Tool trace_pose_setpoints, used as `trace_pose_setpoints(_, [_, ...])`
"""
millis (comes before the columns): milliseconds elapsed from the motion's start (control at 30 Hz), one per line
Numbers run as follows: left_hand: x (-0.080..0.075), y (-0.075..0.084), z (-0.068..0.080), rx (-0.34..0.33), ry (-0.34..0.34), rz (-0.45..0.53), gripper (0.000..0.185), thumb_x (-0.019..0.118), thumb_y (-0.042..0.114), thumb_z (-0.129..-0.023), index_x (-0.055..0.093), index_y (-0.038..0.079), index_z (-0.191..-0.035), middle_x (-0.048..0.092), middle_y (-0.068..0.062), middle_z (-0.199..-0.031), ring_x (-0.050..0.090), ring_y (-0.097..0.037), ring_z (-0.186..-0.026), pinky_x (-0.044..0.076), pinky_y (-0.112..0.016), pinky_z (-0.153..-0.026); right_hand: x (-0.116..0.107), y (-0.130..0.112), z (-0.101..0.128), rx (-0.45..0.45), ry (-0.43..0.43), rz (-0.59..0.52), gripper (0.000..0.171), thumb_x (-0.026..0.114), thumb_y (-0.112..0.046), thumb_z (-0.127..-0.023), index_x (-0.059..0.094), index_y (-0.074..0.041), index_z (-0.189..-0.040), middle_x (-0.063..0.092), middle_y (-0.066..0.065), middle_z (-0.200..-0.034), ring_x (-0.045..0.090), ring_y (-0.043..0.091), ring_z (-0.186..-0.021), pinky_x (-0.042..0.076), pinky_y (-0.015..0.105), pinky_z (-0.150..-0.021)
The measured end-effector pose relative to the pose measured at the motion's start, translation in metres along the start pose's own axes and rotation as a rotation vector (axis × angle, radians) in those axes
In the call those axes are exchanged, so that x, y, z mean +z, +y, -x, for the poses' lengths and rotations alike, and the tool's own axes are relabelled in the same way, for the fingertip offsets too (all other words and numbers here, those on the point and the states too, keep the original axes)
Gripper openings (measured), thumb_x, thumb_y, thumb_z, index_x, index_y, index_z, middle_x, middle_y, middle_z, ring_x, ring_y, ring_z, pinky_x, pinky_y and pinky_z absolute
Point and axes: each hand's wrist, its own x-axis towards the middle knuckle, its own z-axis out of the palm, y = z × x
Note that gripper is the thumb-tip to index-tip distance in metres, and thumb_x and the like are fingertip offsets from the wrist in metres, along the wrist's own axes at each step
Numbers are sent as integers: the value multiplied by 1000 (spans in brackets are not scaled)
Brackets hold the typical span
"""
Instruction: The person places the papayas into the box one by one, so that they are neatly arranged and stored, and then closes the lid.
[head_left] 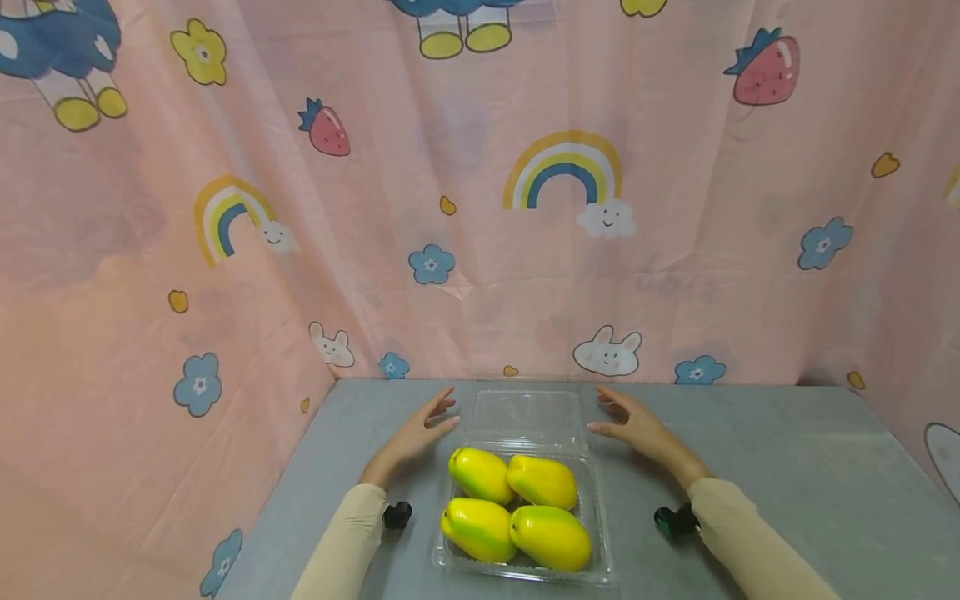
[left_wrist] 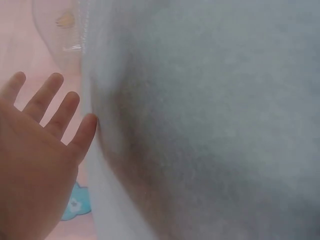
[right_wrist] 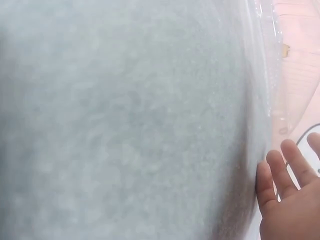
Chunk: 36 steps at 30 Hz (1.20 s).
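Observation:
A clear plastic clamshell box [head_left: 602,533] lies before me in the head view, its lid [head_left: 525,415] raised at the back. Several yellow-green mangoes [head_left: 551,537] fill the base in two rows. To the left of the lid is my left hand [head_left: 417,430], fingers spread and holding nothing; the left wrist view also shows this hand [left_wrist: 42,145]. My right hand [head_left: 639,427] is on the lid's other side, its fingers apart and nothing in them. In the right wrist view, that hand [right_wrist: 292,190] shows near the clear plastic edge. Both hands appear apart from the box.
The box stands on a grey table [head_left: 787,467]. A pink curtain [head_left: 487,308] printed with rainbows, flowers and rabbits hangs behind the table and along its sides. Dark wrist devices [head_left: 397,515] sit at both beige sleeves [head_left: 345,542].

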Motion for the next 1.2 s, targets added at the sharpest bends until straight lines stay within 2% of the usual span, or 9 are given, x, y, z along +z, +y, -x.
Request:
trace_pose_setpoints(133, [2, -2, -11, -29, -9, -3, 69, 55, 42, -100, 22, 28, -158, 41, -9, -157, 37, -34, -146, 30, -62, -118, 1, -1, -3, -3, -22, 12, 87, 69, -46, -90, 26, -10, -156, 38, 26, -155, 39, 47, -139, 35, 67, -111])
trace_pose_setpoints(333, [6, -6, -20, -24, -37, -55, 68, 54, 46, -99, 25, 25, -158, 44, -12, -155, 40, -36, -143, 32, -61, -117, 2, 0, -5, -17, -45, 17, 86, 67, -45, -91, 26, -6, -156, 37, 27, -155, 38, 46, -139, 31, 66, -114])
trace_pose_setpoints(533, [11, -6, -21, -31, -20, -120, 69, 56, 53, -95, 31, 29, -156, 45, -9, -154, 31, -38, -145, 30, -65, -115, 3, 1, -3, -31, -58, 33, 85, 66, -46, -92, 28, -4, -155, 34, 25, -157, 36, 47, -141, 28, 67, -115])
trace_pose_setpoints(800, [14, -7, -20, -44, 0, -135, 68, 57, 55, -95, 33, 32, -155, 45, -6, -154, 31, -36, -142, 30, -65, -114, 4, 4, -3, -68, -44, 27, 79, 66, -43, -92, 33, -3, -153, 36, 24, -157, 36, 47, -142, 30, 65, -116])
trace_pose_setpoints(1000, [15, -4, -20, -52, 2, -137, 69, 56, 55, -95, 32, 30, -155, 45, -7, -154, 29, -37, -144, 29, -66, -114, 4, 4, -2, -78, -40, 19, 80, 66, -41, -93, 32, -2, -153, 36, 25, -156, 37, 47, -140, 30, 65, -115])
trace_pose_setpoints(1200, [15, -2, -19, -77, 4, -142, 68, 56, 56, -94, 34, 34, -154, 41, -7, -156, 27, -37, -145, 28, -68, -114, 5, 3, -1, -74, -43, 8, 81, 66, -42, -93, 31, -2, -154, 36, 25, -156, 36, 47, -141, 29, 64, -116])
